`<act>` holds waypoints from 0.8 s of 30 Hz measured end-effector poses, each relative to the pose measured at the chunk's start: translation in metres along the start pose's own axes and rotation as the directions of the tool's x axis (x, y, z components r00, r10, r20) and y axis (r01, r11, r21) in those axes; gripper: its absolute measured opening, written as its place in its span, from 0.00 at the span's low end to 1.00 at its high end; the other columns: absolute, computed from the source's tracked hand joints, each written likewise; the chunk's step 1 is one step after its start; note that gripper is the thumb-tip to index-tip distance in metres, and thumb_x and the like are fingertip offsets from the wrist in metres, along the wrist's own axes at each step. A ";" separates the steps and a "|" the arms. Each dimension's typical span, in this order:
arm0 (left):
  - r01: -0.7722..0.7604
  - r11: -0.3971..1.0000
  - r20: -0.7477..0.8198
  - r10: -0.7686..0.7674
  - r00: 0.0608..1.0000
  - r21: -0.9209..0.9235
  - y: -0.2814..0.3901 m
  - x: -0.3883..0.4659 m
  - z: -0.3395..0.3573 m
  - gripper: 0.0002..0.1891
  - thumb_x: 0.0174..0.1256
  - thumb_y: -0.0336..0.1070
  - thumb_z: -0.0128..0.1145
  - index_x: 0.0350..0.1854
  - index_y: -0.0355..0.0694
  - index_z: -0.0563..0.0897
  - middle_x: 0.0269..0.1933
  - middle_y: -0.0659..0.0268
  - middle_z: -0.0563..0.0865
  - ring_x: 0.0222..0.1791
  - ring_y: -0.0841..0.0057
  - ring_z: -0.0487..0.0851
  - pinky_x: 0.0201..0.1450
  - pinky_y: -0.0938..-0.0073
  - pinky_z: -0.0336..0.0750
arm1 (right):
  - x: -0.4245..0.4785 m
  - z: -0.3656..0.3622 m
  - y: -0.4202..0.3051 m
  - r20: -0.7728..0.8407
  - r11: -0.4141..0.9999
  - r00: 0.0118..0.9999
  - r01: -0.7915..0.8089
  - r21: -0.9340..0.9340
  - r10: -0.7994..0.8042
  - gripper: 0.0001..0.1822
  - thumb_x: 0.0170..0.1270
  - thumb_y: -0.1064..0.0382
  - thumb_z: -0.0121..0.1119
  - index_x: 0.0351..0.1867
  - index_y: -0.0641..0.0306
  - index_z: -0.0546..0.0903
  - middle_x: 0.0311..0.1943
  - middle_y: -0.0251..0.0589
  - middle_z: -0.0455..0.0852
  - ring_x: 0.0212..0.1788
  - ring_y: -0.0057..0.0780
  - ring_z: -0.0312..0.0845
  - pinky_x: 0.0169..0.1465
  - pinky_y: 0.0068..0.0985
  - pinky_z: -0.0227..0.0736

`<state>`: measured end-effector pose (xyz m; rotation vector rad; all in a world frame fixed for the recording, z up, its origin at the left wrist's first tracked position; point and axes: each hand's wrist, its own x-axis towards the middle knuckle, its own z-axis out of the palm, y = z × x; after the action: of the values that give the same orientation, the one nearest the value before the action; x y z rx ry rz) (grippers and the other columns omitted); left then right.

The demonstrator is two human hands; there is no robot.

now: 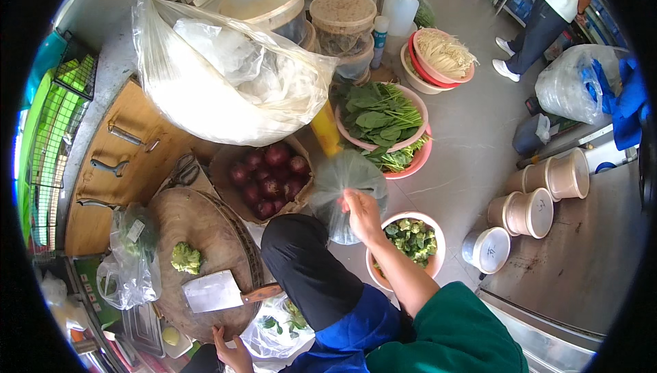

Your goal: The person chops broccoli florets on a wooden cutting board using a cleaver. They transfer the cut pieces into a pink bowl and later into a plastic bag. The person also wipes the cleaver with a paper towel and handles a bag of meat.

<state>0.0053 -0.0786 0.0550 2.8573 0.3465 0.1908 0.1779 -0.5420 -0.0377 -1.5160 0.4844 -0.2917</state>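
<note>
My right hand (362, 216) grips the gathered neck of a thin clear plastic bag (349, 180), above the floor beside my knee. At the lower left my left hand (231, 350) rests its spread fingertips at the near edge of a round wooden chopping block (205, 229). A cleaver (213, 291) lies flat on the block, its wooden handle over the rim towards my leg. Behind the blade sits one broccoli floret (186, 258). A bowl of cut broccoli (413, 242) stands on the floor, partly behind my right forearm.
Red onions (269, 180) fill a paper sack beyond the block. Leafy greens (380, 114) and enoki mushrooms (444, 52) sit in basins. A big white plastic bag (231, 101) hangs overhead. Lidded tubs (534, 211) stand right. Another person (549, 19) stands at the far right.
</note>
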 end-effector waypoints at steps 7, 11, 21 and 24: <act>-0.036 0.999 0.011 0.037 0.999 -0.035 -0.011 -0.011 0.008 0.34 0.61 0.32 0.67 0.72 0.33 0.76 0.60 0.54 0.88 0.59 0.56 0.87 0.63 0.60 0.79 | -0.014 0.078 -0.149 0.296 0.818 0.763 0.551 0.169 -0.575 0.23 0.77 0.58 0.55 0.22 0.66 0.68 0.18 0.49 0.68 0.22 0.46 0.65 0.30 0.42 0.59; -0.089 0.996 -0.033 0.088 0.996 -0.018 0.003 -0.007 0.003 0.32 0.63 0.36 0.69 0.71 0.32 0.77 0.56 0.60 0.92 0.54 0.61 0.91 0.57 0.65 0.83 | -0.003 0.112 -0.157 0.603 0.912 0.686 0.269 0.310 -0.407 0.26 0.79 0.55 0.52 0.18 0.65 0.70 0.15 0.40 0.73 0.23 0.31 0.76 0.31 0.31 0.67; -0.088 0.996 -0.080 0.089 0.993 0.015 0.009 -0.004 0.004 0.30 0.62 0.35 0.68 0.68 0.32 0.80 0.53 0.61 0.93 0.50 0.62 0.92 0.54 0.65 0.85 | 0.076 0.136 -0.024 0.614 0.018 0.788 -0.614 0.789 -0.049 0.24 0.65 0.61 0.53 0.11 0.49 0.60 0.12 0.25 0.57 0.15 0.20 0.52 0.34 0.24 0.63; -0.032 0.999 -0.077 0.032 0.997 0.009 0.019 -0.006 0.001 0.30 0.61 0.35 0.68 0.67 0.32 0.81 0.53 0.60 0.93 0.50 0.62 0.92 0.54 0.64 0.85 | 0.078 0.158 -0.017 0.629 0.000 0.773 -0.631 0.776 -0.080 0.23 0.65 0.60 0.54 0.11 0.49 0.61 0.10 0.25 0.56 0.14 0.19 0.50 0.33 0.24 0.63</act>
<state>0.0038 -0.0983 0.0587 2.8699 0.3173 0.3073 0.3229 -0.4409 -0.0327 0.0643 0.0291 0.1836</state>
